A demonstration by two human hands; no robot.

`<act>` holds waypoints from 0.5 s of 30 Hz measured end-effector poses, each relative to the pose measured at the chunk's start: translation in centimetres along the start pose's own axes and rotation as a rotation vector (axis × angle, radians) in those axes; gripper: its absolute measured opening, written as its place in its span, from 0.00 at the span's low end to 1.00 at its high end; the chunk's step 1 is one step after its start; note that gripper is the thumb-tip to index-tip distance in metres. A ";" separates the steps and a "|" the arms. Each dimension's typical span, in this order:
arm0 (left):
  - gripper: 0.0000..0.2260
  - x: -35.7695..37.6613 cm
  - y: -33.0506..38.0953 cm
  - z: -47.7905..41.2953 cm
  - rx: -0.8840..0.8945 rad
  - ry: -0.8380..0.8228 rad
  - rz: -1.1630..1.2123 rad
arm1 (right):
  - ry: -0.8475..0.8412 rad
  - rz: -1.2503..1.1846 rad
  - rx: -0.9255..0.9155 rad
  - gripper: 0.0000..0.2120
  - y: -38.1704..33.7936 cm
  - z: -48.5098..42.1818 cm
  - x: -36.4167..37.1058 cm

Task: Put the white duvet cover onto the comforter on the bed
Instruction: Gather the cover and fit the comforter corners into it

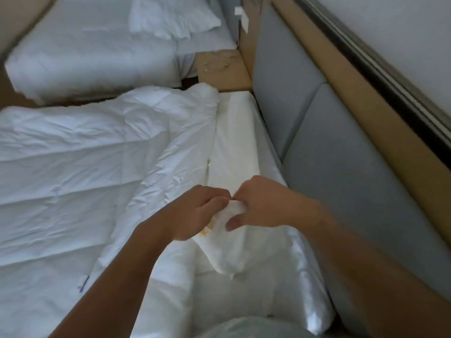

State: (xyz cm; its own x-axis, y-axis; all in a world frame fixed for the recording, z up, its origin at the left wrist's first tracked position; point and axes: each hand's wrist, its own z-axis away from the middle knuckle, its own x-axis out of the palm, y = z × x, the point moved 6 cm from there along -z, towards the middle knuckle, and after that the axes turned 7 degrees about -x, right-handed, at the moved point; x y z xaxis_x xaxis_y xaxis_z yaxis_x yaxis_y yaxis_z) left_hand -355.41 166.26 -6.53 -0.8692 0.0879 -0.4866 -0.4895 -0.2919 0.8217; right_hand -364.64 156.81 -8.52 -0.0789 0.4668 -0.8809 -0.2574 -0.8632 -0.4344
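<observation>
While the quilted comforter [85, 167] lies spread & creased over the left part of the bed [236, 142], a second bed [85, 57] w/ a pillow [170, 18] stands beyond it at top left, a tan nightstand [222, 69] btwn the two. Mid-frame the left hand [195, 211] comes in from bottom left, fingers curled, pinching a bunched corner of the white duvet cover [227, 252]. The cover hangs below the hands in a smooth fold w/ a yellowish mark, resting on the comforter's near edge. The right hand [266, 206] meets it just opposite, thumb & fingers gripping the same corner, both hands nearly touching. A grey padded headboard [317, 142] runs along the right, w/ tan trim & a pale wall [402, 32] beyond
</observation>
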 end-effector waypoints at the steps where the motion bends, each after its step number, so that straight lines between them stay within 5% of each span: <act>1: 0.20 -0.8 0.2 0.4 -0.004 -0.018 0.026 | 0.015 -0.040 0.005 0.22 -0.5 0.3 -0.7; 4: 0.16 -2.8 -0.8 0.6 -0.129 -0.006 0.192 | 0.136 -0.270 0.003 0.24 -1.3 1.5 -3.8; 7: 0.22 -3.9 -1.2 0.4 -0.179 -0.048 0.038 | 0.293 -0.433 0.027 0.27 -0.9 3.3 -7.0; 11: 0.26 -3.9 1.7 -0.3 -0.016 -0.116 -0.349 | 0.591 -0.786 0.054 0.21 0.0 6.0 -10.0; 15: 0.13 -3.0 8.2 -0.2 0.296 -0.007 -0.247 | 0.784 -1.013 0.014 0.14 -0.1 7.5 -12.1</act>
State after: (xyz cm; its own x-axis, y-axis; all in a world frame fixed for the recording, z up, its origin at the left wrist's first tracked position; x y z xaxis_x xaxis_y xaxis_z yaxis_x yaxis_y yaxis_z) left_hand -356.77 163.46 1.60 -0.7222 0.1276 -0.6798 -0.6827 0.0260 0.7302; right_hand -370.92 152.67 3.63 0.7421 0.6693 -0.0360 0.1201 -0.1856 -0.9753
